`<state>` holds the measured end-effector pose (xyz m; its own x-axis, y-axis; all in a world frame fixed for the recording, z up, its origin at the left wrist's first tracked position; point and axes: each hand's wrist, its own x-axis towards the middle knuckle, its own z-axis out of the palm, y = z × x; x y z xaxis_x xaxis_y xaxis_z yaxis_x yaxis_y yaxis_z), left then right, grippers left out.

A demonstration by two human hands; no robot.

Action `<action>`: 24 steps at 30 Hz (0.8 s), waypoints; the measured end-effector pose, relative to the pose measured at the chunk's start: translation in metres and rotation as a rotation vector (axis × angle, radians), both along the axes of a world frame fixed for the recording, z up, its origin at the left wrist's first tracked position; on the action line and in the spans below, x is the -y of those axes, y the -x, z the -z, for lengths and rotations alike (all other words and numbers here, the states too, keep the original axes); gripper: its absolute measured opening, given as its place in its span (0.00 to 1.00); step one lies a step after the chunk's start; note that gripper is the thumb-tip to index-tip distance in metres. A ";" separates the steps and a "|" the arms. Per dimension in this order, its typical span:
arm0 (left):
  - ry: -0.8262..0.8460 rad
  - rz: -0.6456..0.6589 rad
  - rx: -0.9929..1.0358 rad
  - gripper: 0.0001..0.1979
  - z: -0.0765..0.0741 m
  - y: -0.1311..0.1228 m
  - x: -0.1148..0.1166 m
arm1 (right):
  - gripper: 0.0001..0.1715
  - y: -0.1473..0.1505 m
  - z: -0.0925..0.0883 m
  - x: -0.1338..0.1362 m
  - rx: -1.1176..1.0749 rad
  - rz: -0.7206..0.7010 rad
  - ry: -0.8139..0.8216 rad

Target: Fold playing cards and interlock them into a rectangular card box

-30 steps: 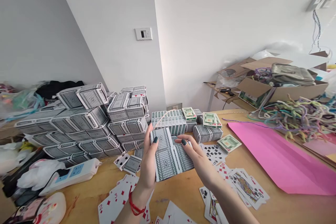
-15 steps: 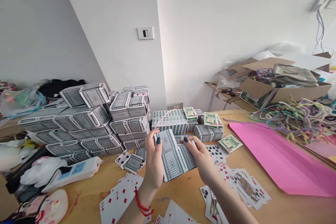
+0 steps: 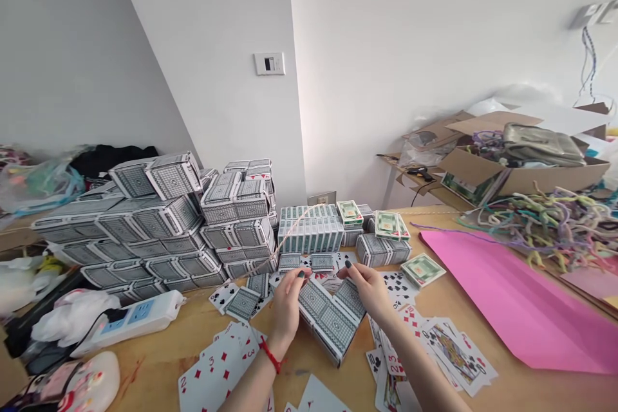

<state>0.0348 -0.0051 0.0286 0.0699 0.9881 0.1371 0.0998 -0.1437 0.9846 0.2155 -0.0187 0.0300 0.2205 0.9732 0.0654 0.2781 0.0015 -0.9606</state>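
Left hand (image 3: 286, 302) and right hand (image 3: 371, 291) flank the far end of the card block (image 3: 329, 317), low over the table (image 3: 149, 351); whether either grip clamps it cannot be told. Light, even pressure should keep corners square.

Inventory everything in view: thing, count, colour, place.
Card block: one, grey and white, front centre
Stacked card blocks: many, grey and white, left rear
Ribbed block: one, greenish and white, rear centre
Green packs: at least three, green, right of centre
Loose cards: many, mostly white, front and centre
Paper sheet: one, pink, right
Fuzzy strands: many, mixed colours, far right
Open carton: one, brown, behind the strands
Power strip: one, white and blue, left
Wall plate: one, white, upper centre
Clutter: count unclear, mixed colours, far left
Table: one, brown, underneath
Bracelet: one, red, left wrist
Left hand: one, dark nails, block's left
Right hand: one, dark nails, block's right
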 end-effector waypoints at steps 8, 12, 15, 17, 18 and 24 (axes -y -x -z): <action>-0.117 0.284 -0.068 0.16 -0.005 0.005 -0.001 | 0.19 -0.003 0.006 0.010 -0.207 -0.235 -0.082; -0.153 0.259 -0.121 0.15 -0.003 0.003 -0.002 | 0.19 -0.002 0.014 0.008 -0.224 -0.239 -0.078; -0.165 0.258 -0.135 0.15 -0.002 0.003 -0.003 | 0.19 0.001 0.015 0.007 -0.225 -0.230 -0.069; -0.168 0.261 -0.139 0.15 -0.002 0.003 -0.004 | 0.20 0.002 0.014 0.007 -0.219 -0.224 -0.067; -0.170 0.261 -0.142 0.14 -0.002 0.003 -0.004 | 0.20 0.003 0.013 0.007 -0.214 -0.221 -0.070; -0.197 0.211 -0.156 0.11 -0.004 0.000 0.002 | 0.20 0.004 0.013 0.010 -0.139 -0.191 -0.125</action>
